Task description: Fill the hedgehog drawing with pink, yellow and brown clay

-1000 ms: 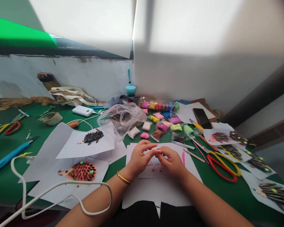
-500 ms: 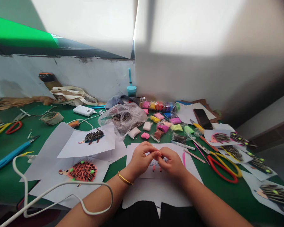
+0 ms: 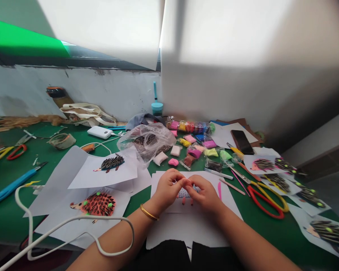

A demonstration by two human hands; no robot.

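My left hand and my right hand meet fingertip to fingertip over the white paper. Between the pinched fingers shows a small bit of pinkish stuff, mostly hidden, and I cannot tell which hand bears it. Under the hands, a light blue animal figure with pink legs is partly visible on the paper. A pink strip lies right of my right hand. Just beyond the hands sits a pink clay lump.
Seed-covered hedgehog pictures lie left and right. Red-and-yellow scissors rest right of the paper. Behind are a plastic bag of seeds and clay packets. A white cable crosses my left forearm.
My hands have shifted very slightly, with the fingertips still together, and more of the blue figure shows. Part of another person's hand has appeared at the far left edge.
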